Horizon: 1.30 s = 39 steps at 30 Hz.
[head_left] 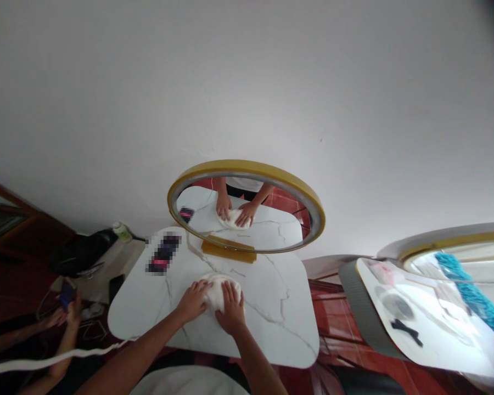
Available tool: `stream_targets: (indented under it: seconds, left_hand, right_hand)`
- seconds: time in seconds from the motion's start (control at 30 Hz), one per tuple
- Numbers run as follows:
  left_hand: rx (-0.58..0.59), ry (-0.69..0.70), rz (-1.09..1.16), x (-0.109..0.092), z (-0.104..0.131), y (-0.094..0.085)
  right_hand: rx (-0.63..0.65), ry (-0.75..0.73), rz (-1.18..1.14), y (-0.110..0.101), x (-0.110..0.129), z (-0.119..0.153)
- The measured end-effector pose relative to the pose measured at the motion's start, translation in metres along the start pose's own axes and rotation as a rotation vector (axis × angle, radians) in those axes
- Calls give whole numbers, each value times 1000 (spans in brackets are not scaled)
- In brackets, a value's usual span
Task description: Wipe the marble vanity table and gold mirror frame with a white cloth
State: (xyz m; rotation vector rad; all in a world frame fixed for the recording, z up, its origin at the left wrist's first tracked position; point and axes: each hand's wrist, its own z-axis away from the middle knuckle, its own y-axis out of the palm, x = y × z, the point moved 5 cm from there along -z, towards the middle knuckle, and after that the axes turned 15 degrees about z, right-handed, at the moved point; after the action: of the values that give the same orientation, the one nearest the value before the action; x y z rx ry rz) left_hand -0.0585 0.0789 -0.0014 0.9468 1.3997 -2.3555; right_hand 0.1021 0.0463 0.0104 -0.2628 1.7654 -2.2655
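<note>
A soft, rounded white bundle (214, 294) lies on the white marbled tabletop (267, 307); it resembles cloth, but I cannot tell its exact kind. My left hand (193, 300) rests on the bundle's left side, fingers stretched over its edge. On the right side, my right hand (233, 314) lies flat with its fingers apart, pointing away from me. Both hands touch the bundle, and they show again in the oval, gold-rimmed mirror (247, 167) at the table's back.
Pixelated dark items (164, 253) lie at the table's back left. At lower left, another person's hands (72, 312) hold a phone (67, 294). A white cord (57, 359) crosses nearby. To the right stands a second table (420, 351) with a mirror and a black item (407, 332).
</note>
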Motion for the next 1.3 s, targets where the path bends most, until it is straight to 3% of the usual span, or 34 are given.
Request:
stream_targets:
  seconds: [0.23, 0.43, 0.7, 0.9, 1.0, 1.1, 1.3]
  left_hand:
    - [87, -72, -64, 0, 52, 51]
    - [121, -49, -69, -9, 64, 67]
    - [160, 46, -80, -52, 49, 96]
    - [108, 273, -18, -79, 35, 115]
    - [75, 316, -15, -81, 28, 119]
    - [64, 262, -32, -76, 18, 125]
    - [14, 235, -14, -74, -16, 120]
  right_hand:
    - [31, -116, -100, 16, 13, 61]
    - [44, -192, -106, 11, -3, 85]
    - [12, -57, -66, 32, -44, 107]
    - [-49, -4, -50, 38, -70, 124]
    - [-63, -36, -55, 39, -75, 125]
    - [-67, -30, -60, 41, -80, 118]
    - [-85, -27, -63, 40, -100, 82]
